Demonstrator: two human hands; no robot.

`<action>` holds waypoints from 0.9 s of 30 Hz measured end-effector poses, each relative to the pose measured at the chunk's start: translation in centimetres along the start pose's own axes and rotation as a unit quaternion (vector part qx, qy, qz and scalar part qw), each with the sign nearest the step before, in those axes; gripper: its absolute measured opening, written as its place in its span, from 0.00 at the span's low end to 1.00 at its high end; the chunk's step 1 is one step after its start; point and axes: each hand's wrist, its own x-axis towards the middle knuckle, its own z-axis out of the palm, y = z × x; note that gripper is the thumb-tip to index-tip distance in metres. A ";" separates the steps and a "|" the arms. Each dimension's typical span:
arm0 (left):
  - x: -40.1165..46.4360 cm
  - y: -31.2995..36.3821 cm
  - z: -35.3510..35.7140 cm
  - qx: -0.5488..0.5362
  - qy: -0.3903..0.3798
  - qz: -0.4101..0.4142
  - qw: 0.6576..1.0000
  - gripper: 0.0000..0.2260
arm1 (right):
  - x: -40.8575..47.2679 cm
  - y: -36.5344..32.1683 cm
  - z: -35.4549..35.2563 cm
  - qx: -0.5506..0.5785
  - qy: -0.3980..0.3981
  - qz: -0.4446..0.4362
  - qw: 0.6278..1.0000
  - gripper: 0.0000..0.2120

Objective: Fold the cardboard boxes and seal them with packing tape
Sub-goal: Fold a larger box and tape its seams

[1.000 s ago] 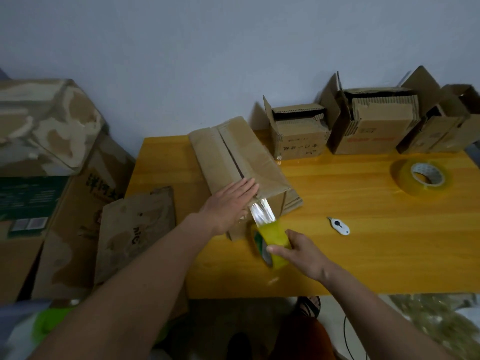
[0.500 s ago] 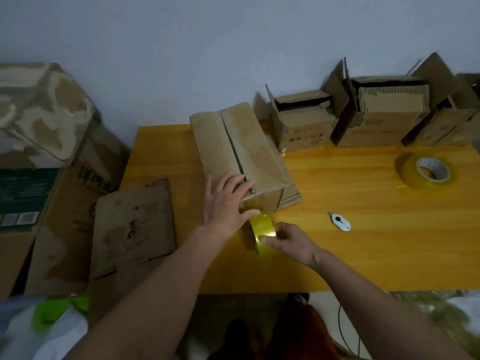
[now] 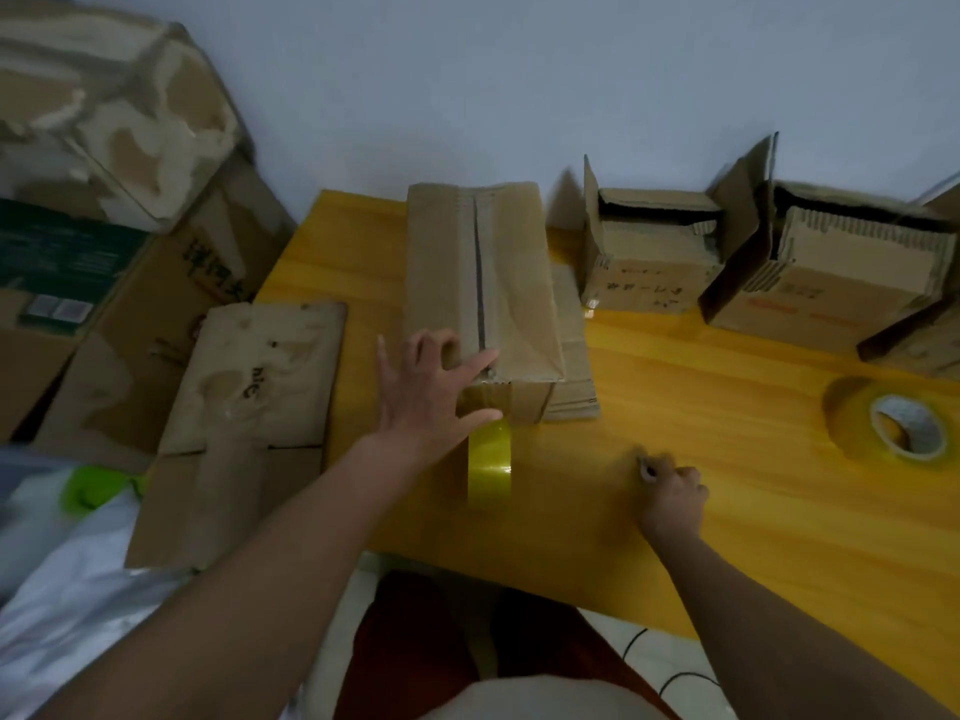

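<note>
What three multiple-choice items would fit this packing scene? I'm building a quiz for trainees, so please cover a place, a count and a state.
1. Where does the flat-lying tape roll sit?
A. Inside an open box
B. On the table, far right
C. On the floor

2. How many tape rolls are on the table?
A. One
B. Two
C. Four

3. What is the left hand doing?
A. Gripping scissors
B. Hanging off the table
C. Pressing, fingers spread, on the near end of the long box

Key:
1 B: it lies on the yellow tabletop near the right edge.
2 B: that roll, plus the upright tape roll standing just in front of the long box.
3 C: the fingers lie spread over the box's near edge, holding nothing.
</note>
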 end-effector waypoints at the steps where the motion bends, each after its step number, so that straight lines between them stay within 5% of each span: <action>1: -0.3 0.2 0.1 0.000 -0.003 -0.008 1.000 0.33 | 0.1 0.1 0.3 -0.001 0.014 -0.019 1.000 0.21; 7: -0.3 0.3 0.4 -0.018 -0.014 -0.016 1.000 0.38 | -0.9 -3.0 -0.7 0.094 0.005 -0.134 0.986 0.16; 14: -0.9 0.1 1.2 -0.110 0.031 -0.015 0.993 0.44 | -6.5 -11.8 -5.2 0.166 0.091 -0.513 0.837 0.08; 17: -1.9 0.7 1.5 -0.158 0.065 -0.043 0.984 0.48 | -6.6 -13.9 -6.0 0.148 0.060 -0.513 0.843 0.09; 19: -3.1 1.6 2.1 -0.241 0.145 -0.170 0.945 0.46 | -6.3 -14.3 -6.0 0.160 0.041 -0.478 0.863 0.09; 22: -4.7 3.0 2.8 -0.436 0.130 -0.386 0.802 0.30 | -6.0 -14.4 -5.9 0.201 0.019 -0.441 0.875 0.08; 24: -4.8 3.6 3.7 -0.552 0.034 -0.413 0.724 0.24 | -5.7 -14.5 -6.0 0.213 0.010 -0.430 0.877 0.08; 27: -4.0 4.0 3.7 -0.614 -0.016 -0.382 0.690 0.21 | -5.6 -14.6 -6.1 0.221 -0.003 -0.425 0.878 0.08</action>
